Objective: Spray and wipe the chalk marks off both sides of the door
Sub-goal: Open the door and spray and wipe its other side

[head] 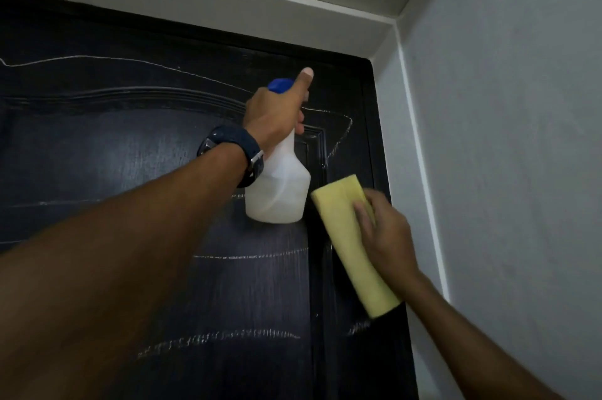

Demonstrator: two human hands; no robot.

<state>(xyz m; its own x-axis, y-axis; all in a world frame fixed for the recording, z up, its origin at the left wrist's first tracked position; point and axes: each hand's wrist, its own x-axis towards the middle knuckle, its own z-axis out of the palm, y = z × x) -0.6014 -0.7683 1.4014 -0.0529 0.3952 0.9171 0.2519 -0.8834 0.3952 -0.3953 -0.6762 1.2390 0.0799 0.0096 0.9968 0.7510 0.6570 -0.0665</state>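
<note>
Your left hand (pixel 277 112) gripped the white plastic spray bottle (pixel 277 191) at the dark panelled door (pixel 97 145), your right hand (pixel 384 236) pinched the folded yellow cloth (pixel 345 236); wiping the white chalk lines (pixel 247 257) likely came next.

Dim indoor light; soft sheen on dark door (pixel 130 152); right hand (pixel 384 236) motion-blurred; wide-angle edge bending.
</note>
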